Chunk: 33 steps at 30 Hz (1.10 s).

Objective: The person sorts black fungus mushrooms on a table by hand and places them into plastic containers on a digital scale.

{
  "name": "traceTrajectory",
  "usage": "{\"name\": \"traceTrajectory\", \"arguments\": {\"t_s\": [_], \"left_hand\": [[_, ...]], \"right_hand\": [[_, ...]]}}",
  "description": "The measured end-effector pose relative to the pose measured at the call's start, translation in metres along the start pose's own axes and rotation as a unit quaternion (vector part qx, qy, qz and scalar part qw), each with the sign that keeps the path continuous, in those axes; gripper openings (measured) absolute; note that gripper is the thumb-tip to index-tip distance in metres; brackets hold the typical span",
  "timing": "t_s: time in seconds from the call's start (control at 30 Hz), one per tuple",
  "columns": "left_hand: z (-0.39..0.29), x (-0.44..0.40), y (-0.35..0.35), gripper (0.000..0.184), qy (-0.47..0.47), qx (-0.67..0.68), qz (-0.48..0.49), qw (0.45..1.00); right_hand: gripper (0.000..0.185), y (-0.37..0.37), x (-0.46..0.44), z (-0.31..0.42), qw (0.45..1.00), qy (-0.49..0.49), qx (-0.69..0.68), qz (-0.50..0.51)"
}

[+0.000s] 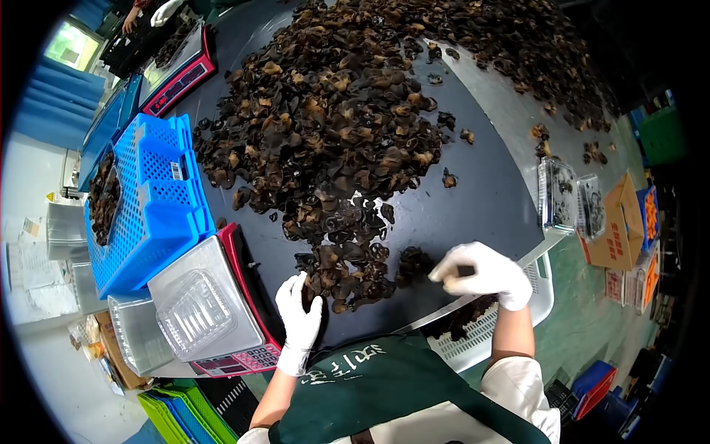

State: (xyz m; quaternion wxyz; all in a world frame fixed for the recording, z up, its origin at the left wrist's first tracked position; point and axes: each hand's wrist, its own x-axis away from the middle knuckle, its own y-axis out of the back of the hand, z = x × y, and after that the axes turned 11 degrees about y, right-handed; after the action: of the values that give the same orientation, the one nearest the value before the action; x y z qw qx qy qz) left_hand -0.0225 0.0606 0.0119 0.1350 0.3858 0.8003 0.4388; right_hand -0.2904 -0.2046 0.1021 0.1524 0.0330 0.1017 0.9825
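A large heap of dark brown wood-ear-like pieces (318,126) spreads over the dark table (466,207), with a smaller pile (347,274) near the front edge. At the left side of that small pile is my gloved left hand (299,314), fingers apart and touching the pieces, with nothing visibly held. My gloved right hand (484,274) is above the table's front right edge, thumb and fingers curled towards each other; whether something is between them is too unclear to see. Left of my left hand, an empty clear plastic tray (196,314) rests on a red-framed scale (240,296).
A blue crate (166,200) stands at the left, a second scale (177,81) behind it. A white basket (543,292) sits below the right edge. Clear containers (558,196) and a cardboard box (617,226) are at right. A co-worker's gloved hand (164,12) shows at top left.
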Motion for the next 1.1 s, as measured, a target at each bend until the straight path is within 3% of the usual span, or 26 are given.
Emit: {"name": "traceTrajectory", "arguments": {"t_s": [0.07,0.17,0.2,0.3,0.4,0.5,0.53,0.57,0.63,0.67,0.7,0.87,1.1], "left_hand": [[0.000,0.001,-0.001,0.062,-0.001,0.006,0.001,1.000],[0.000,0.002,0.002,0.062,0.005,0.008,0.006,1.000],[0.001,0.003,0.002,0.062,0.025,0.045,0.005,0.999],[0.005,0.004,0.006,0.061,0.057,0.078,0.002,0.995],[0.010,0.003,0.006,0.058,0.184,0.272,0.015,0.945],[0.012,-0.002,0.004,0.058,0.195,0.280,0.022,0.940],[0.007,-0.003,0.001,0.054,0.144,0.235,0.007,0.961],[0.004,-0.003,0.004,0.051,0.059,0.118,0.026,0.991],[-0.002,0.000,-0.004,0.049,0.062,0.170,0.075,0.981],[-0.006,0.003,-0.006,0.047,0.072,0.231,0.111,0.964],[-0.007,0.005,-0.008,0.044,0.140,0.324,0.160,0.922],[-0.001,0.001,-0.004,0.042,0.172,0.373,0.109,0.905],[0.001,0.001,-0.002,0.048,0.180,0.351,0.114,0.912]], "right_hand": [[0.022,-0.025,-0.021,-0.009,0.989,-0.058,0.099,-0.097],[0.023,-0.062,-0.035,-0.040,0.907,0.007,0.400,-0.133],[0.020,-0.070,-0.040,-0.049,0.901,-0.016,0.414,-0.127],[0.014,-0.076,-0.044,-0.062,0.920,-0.006,0.358,-0.160],[0.011,-0.071,-0.047,-0.056,0.963,0.024,0.166,-0.213],[0.013,-0.074,-0.053,-0.043,0.974,0.029,0.106,-0.196],[0.013,-0.077,-0.056,-0.039,0.980,0.030,0.084,-0.180],[0.014,-0.083,-0.059,-0.040,0.985,0.037,0.083,-0.145],[0.015,-0.092,-0.071,-0.041,0.961,0.134,0.197,-0.140],[0.017,-0.096,-0.077,-0.037,0.960,0.120,0.214,-0.134],[0.019,-0.098,-0.085,-0.037,0.951,0.148,0.225,-0.152],[0.018,-0.108,-0.103,-0.037,0.907,0.189,0.312,-0.212],[0.027,-0.151,-0.105,-0.038,0.909,0.202,0.351,-0.097]]}}
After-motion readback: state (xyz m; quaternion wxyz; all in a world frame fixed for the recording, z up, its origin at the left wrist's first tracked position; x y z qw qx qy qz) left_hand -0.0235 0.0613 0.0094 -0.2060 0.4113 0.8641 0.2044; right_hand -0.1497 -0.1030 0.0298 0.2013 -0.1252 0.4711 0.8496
